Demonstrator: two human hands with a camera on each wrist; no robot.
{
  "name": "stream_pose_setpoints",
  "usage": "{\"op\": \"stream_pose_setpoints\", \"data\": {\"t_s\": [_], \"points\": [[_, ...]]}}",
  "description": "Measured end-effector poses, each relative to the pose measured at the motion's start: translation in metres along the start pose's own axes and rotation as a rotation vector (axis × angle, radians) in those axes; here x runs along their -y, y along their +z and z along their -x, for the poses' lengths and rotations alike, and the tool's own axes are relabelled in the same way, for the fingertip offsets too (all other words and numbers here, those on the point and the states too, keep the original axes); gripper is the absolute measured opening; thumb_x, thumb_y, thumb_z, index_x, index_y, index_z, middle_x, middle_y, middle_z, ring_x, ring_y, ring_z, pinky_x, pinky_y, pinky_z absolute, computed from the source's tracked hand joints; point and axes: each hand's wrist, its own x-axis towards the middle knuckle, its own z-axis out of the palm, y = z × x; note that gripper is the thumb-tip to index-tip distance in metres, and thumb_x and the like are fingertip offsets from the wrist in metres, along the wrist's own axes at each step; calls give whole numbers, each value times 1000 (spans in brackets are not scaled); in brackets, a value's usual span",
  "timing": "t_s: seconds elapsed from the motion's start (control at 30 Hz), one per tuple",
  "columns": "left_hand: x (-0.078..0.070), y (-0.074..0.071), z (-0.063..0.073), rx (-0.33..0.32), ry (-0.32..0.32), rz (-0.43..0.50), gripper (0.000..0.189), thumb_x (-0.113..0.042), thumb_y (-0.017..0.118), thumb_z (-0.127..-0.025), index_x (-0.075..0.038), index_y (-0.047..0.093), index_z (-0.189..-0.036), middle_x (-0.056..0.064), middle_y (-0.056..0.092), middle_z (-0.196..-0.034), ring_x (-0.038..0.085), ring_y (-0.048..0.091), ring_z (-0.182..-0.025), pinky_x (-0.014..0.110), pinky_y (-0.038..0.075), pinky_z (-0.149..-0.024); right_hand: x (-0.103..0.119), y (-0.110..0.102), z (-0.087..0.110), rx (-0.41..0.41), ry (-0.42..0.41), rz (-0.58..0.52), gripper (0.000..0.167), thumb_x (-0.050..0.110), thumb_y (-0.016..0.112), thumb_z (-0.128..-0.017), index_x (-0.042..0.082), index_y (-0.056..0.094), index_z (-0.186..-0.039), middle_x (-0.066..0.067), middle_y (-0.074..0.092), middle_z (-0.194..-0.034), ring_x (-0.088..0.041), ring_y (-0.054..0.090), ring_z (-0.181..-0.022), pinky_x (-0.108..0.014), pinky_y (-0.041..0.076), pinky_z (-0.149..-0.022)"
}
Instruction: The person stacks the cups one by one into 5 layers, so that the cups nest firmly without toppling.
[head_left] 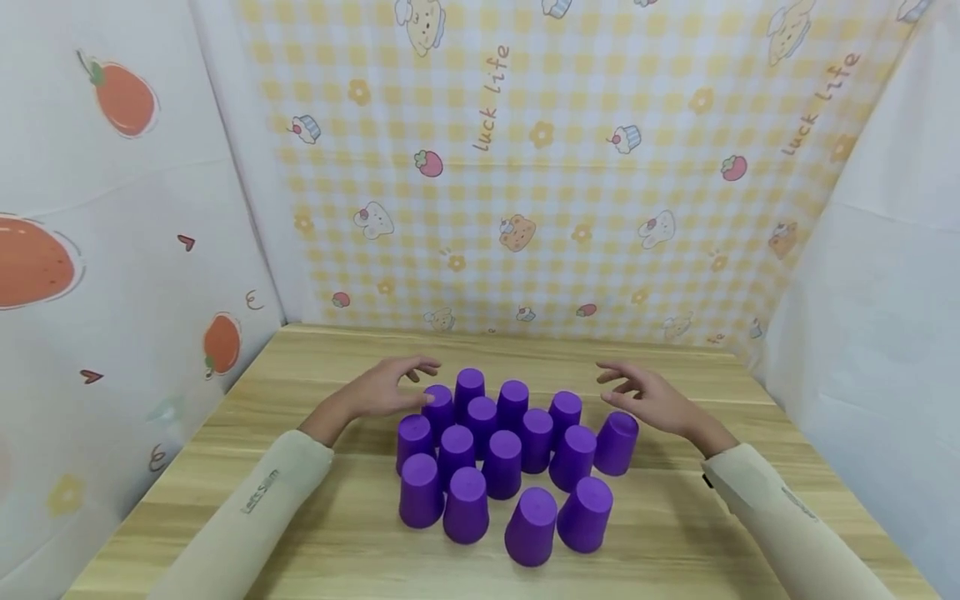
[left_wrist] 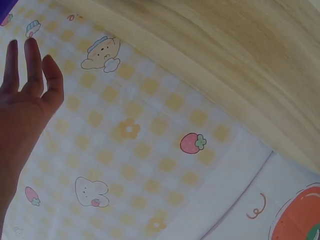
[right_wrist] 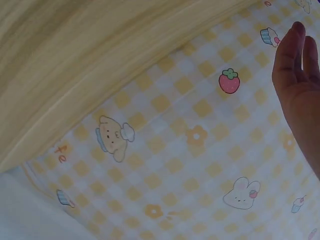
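Several purple cups [head_left: 502, 467] stand upside down in loose rows on the wooden table. My left hand [head_left: 384, 388] is at the back left of the group, its thumb tip overlapping a cup [head_left: 440, 406] in the head view. On the other side, my right hand [head_left: 651, 398] hovers near the rightmost cup [head_left: 617, 444], fingers pointing inward and holding nothing. That cup leans slightly. In the left wrist view the left hand [left_wrist: 25, 100] shows loosely spread fingers, with a purple corner at the upper left. The right hand [right_wrist: 300, 85] has relaxed fingers in the right wrist view.
The table [head_left: 337, 533] meets a yellow checked cloth [head_left: 555, 192] at the back. White cloth walls stand at the left [head_left: 150, 292] and right [head_left: 877, 275]. Two cups [head_left: 530, 527] [head_left: 585, 515] stand at the front right of the group.
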Motion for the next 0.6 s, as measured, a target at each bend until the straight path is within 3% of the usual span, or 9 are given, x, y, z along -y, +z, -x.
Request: {"op": "stream_pose_setpoints", "data": {"t_s": [0.23,0.47,0.6], "points": [[5,2,2,49,34,23,53,-34,72,-89,-12,57,-135,6,61,-131,30,60,-111,52,48,-94,-18,-6,21,79,-79,-186,47,6,68,-92,-3,53,-136,-29,62,-120,-21,67,-98,-34,56,-72],[6,3,-2,59,49,59,47,-31,75,-87,-8,64,-127,6,66,-124,22,63,-103,52,49,-92,-30,-7,35,170,-80,-262,54,0,76,-80,-3,57,-131,-13,67,-121,-19,68,-97,-32,55,-62],[3,1,-4,58,3,66,40,-33,76,-86,-13,69,-120,0,68,-114,20,62,-100,45,51,-87,-31,-5,37,180,-108,-250,52,0,77,-79,-2,59,-128,-8,70,-112,-20,68,-93,-29,53,-58]]}}
